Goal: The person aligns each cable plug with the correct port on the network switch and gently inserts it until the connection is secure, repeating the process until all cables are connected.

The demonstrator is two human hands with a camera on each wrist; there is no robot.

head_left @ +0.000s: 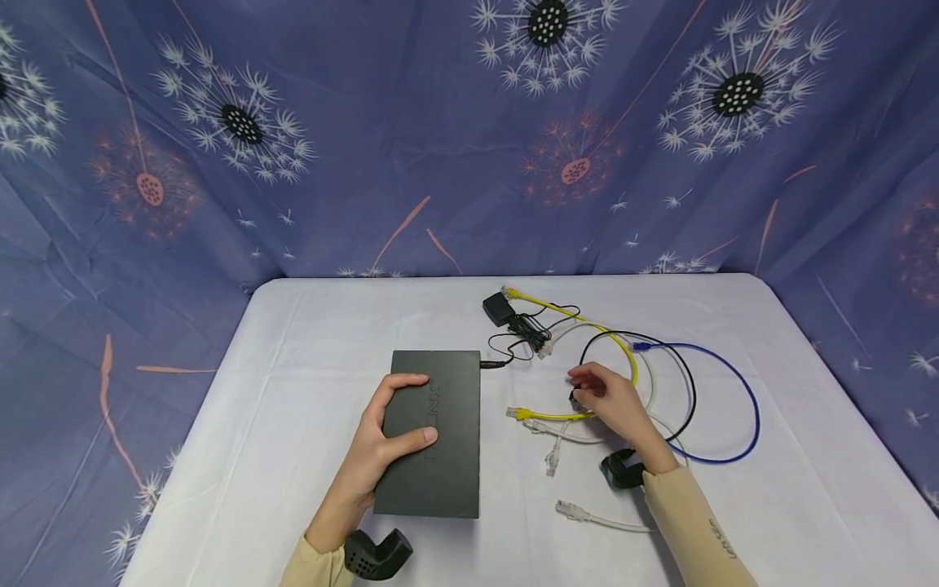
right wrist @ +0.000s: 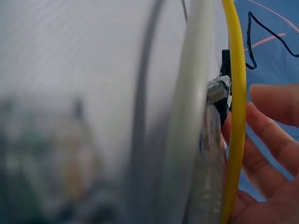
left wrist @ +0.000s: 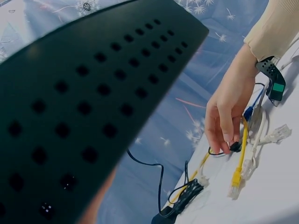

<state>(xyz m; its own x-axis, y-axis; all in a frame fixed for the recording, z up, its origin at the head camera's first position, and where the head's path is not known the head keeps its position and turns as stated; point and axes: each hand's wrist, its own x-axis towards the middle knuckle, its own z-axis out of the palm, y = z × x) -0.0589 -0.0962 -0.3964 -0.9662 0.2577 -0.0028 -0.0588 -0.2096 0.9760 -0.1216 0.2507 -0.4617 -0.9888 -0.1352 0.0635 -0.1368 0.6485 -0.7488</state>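
Note:
A dark grey network switch [head_left: 447,408] is gripped at its left edge by my left hand [head_left: 385,436], thumb and one finger over its top. Its perforated side [left wrist: 107,88] fills much of the left wrist view. A power plug [head_left: 493,364] sits at its upper right edge. My right hand [head_left: 609,399] reaches down among the cables, fingers loosely bent, right at the black cable's end [left wrist: 235,147]. The right wrist view shows the thumb [right wrist: 275,102] apart from the other fingers behind a yellow cable [right wrist: 237,112]; firm contact with the black end is not visible.
A black power adapter [head_left: 499,310] with bundled cord lies behind the switch. Right of it lie a blue cable [head_left: 756,416], a black cable [head_left: 693,391] and several pale cables, one with its connector [head_left: 570,509] near the front. Patterned blue cloth [head_left: 367,163] hangs behind the white table [head_left: 315,342].

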